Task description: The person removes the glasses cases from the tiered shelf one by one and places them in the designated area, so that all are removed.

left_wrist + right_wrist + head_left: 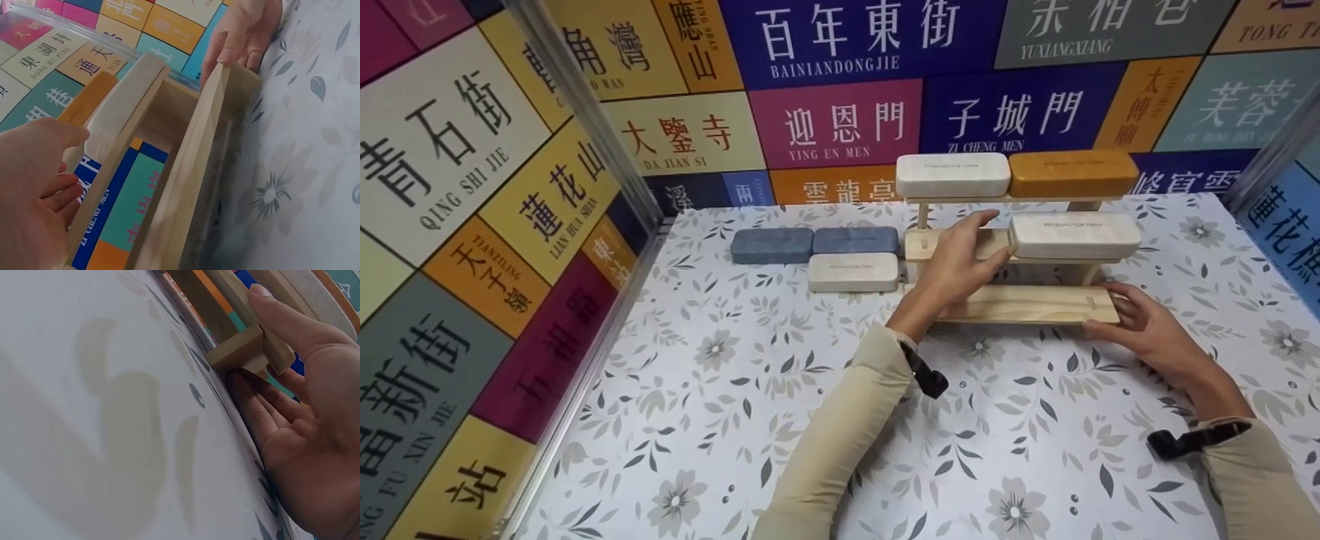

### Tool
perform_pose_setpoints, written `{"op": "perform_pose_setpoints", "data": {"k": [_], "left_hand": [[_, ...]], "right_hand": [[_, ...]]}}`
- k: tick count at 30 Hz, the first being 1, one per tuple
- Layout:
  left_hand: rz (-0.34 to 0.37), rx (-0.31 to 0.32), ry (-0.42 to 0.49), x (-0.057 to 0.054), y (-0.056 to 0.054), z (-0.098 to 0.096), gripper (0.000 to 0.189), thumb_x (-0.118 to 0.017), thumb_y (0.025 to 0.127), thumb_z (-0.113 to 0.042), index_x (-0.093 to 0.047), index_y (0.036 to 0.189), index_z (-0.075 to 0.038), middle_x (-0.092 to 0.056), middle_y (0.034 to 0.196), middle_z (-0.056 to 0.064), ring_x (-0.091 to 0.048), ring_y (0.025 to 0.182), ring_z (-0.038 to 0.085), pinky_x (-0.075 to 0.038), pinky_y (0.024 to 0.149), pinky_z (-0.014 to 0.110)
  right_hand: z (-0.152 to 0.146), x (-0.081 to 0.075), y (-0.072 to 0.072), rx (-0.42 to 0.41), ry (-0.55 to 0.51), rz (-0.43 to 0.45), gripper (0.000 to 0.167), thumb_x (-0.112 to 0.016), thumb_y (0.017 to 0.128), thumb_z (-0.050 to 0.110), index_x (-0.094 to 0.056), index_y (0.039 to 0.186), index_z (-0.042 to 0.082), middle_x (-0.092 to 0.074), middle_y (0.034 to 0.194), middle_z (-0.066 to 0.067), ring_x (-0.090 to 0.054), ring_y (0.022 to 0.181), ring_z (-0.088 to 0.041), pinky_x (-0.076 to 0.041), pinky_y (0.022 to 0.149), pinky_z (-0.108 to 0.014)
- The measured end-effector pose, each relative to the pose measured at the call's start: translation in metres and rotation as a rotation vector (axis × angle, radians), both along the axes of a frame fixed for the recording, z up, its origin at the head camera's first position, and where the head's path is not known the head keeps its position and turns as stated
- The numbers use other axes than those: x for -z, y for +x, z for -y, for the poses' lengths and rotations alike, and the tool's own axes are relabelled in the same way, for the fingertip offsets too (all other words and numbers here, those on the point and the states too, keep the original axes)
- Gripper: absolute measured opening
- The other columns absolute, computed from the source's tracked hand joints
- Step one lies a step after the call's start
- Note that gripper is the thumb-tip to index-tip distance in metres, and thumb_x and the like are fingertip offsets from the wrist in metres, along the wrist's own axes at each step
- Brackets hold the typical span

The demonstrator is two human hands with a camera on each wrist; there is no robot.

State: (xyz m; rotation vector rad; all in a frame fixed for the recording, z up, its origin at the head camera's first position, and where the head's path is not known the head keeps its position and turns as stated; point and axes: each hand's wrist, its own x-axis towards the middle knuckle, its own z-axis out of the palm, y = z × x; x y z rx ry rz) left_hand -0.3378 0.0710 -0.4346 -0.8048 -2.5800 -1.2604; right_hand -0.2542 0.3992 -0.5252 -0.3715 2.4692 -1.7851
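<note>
Pale wooden rack (1027,304): three tiers, right side of the flowered desk (960,420), toward the far edge.
Middle white case (1076,236): right half of the middle tier; bare wood to its left.
Left hand (958,261): fingers extended, loosely spread, thumb at the case's left end; cannot tell whether it presses.
Right hand (1147,326): holds the bottom tier's right end, thumb above, fingers beneath.
Top tier: top white case (952,178) left, orange case (1072,174) right.
Left of rack: two blue-grey cases (772,246), loose white case (853,272) just nearer.
Handling, my reading: steady low with the right, nudge gently and level with the left; a hard push could tip the upper cases.
</note>
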Motion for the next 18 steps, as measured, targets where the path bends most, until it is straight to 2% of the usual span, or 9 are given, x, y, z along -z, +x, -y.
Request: {"op": "perform_pose_setpoints", "data": {"k": [5,9,13,18], "left_hand": [[0.002,0.021,0.006,-0.003,-0.003,-0.015,0.065,-0.08,0.101,-0.033,-0.054,0.155,-0.007,-0.062,0.157,0.008,-0.058,0.147,0.016,-0.037,0.124,0.013],[-0.004,0.011,-0.009,-0.004,-0.004,-0.027,0.068,-0.082,0.098,-0.033,-0.054,0.154,-0.007,-0.063,0.154,0.006,-0.059,0.144,0.015,-0.039,0.121,0.012],[0.041,-0.06,-0.06,-0.003,-0.002,-0.039,0.072,-0.084,0.097,-0.04,-0.052,0.156,-0.014,-0.062,0.154,0.002,-0.06,0.141,0.012,-0.044,0.118,0.014],[0.07,-0.168,-0.124,-0.001,0.002,-0.05,0.075,-0.085,0.094,-0.048,-0.051,0.156,-0.023,-0.065,0.149,-0.005,-0.065,0.133,0.009,-0.054,0.106,0.019]], "right_hand": [[-0.001,0.0,-0.001,0.004,0.004,0.011,0.075,-0.069,0.104,0.001,-0.027,0.167,-0.002,-0.059,0.139,0.026,-0.064,0.122,0.011,-0.057,0.097,-0.01],[-0.001,0.001,-0.001,0.001,0.005,0.009,0.074,-0.068,0.105,0.001,-0.027,0.167,-0.002,-0.058,0.14,0.025,-0.064,0.123,0.01,-0.058,0.097,-0.011],[-0.001,0.001,-0.001,-0.003,0.008,-0.002,0.074,-0.068,0.105,0.0,-0.027,0.167,-0.002,-0.058,0.14,0.025,-0.064,0.123,0.01,-0.057,0.098,-0.01],[-0.001,0.001,-0.001,-0.01,0.018,-0.014,0.071,-0.068,0.105,0.0,-0.031,0.165,-0.001,-0.06,0.14,0.023,-0.065,0.123,0.009,-0.057,0.098,-0.011]]}}
